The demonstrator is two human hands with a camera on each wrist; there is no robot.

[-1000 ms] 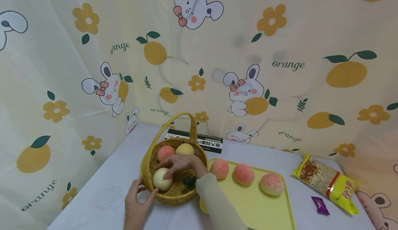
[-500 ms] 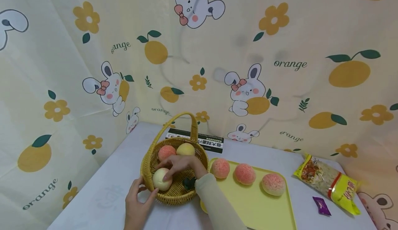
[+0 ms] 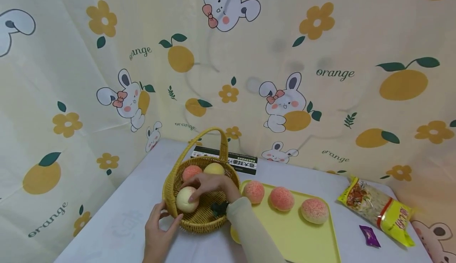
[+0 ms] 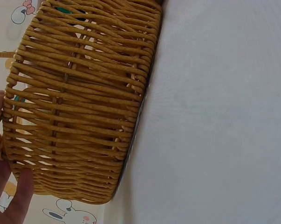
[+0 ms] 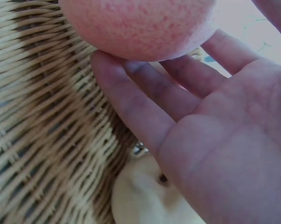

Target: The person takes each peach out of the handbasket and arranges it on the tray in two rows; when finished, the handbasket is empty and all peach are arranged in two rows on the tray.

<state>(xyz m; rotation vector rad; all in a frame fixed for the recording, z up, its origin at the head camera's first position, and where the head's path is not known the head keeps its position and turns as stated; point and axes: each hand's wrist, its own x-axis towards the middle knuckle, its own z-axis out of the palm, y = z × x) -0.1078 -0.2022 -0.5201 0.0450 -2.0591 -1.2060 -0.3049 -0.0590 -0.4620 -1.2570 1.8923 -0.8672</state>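
In the head view a yellow wicker basket (image 3: 171,188) stands at the centre left, its tall handle upright. My left hand (image 3: 159,228) grips its near left side at the foot of the handle; the left wrist view shows fingers (image 4: 21,193) at the woven rim. Inside the basket, my right hand (image 3: 213,184) holds a peach (image 3: 186,201) by thumb and fingers, pale side up. From the right wrist, a speckled pink fruit surface (image 5: 145,28) shows against the fingertips. Behind this hand lie a pink peach (image 3: 191,171) and a yellow fruit (image 3: 215,168).
A yellow tray (image 3: 288,239) at the right bears several pink peaches (image 3: 282,199); a rounded yellow thing (image 3: 234,235) is half hidden by the sleeve. Farther right lie a noodle packet (image 3: 377,209) and a purple sweet (image 3: 370,236). A black-and-white printed strip (image 3: 246,163) lies behind the basket.
My right hand and the pale-sided peach have shifted slightly up in the basket. The left hand keeps its grip, and the whole head view has drifted a little.
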